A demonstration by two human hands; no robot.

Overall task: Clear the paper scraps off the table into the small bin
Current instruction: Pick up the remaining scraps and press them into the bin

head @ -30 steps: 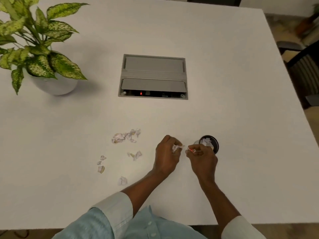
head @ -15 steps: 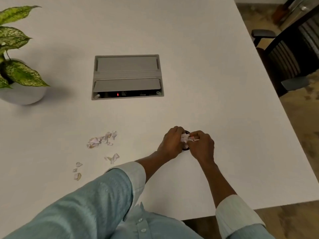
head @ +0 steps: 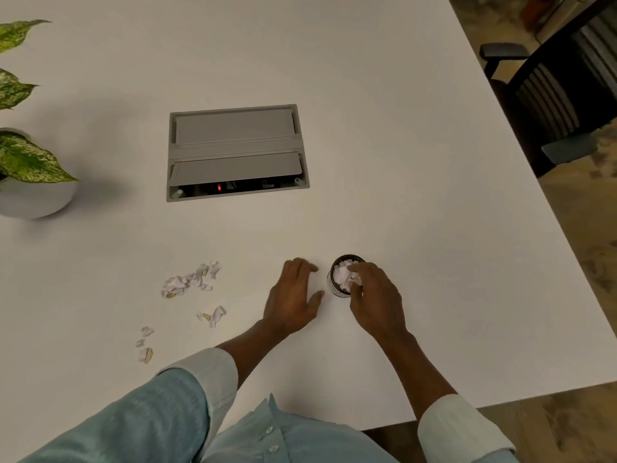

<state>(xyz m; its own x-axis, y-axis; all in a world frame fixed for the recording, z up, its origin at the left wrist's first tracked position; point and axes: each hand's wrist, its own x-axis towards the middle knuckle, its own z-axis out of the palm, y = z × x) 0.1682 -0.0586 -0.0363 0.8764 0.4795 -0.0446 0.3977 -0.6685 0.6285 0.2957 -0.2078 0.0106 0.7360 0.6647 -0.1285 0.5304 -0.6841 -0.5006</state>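
Left hand [head: 293, 295]: palm down, fingers loosely spread and slightly curled, empty, thumb out toward the right hand. Right hand [head: 375, 297]: fingers bent downward, tips bunched together. Both forearms bare, pale blue sleeves [head: 200, 379] pushed back at the cuffs.

Grey cable box [head: 236, 152] sat recessed mid-table, rear flap shut, front slot dark with a red light [head: 219, 187] lit. Potted plant [head: 23, 155] at left edge, white round pot, green speckled leaves, partly cropped. Black office chair [head: 554, 95] stood off the far-right corner on mottled brown floor [head: 587, 255].
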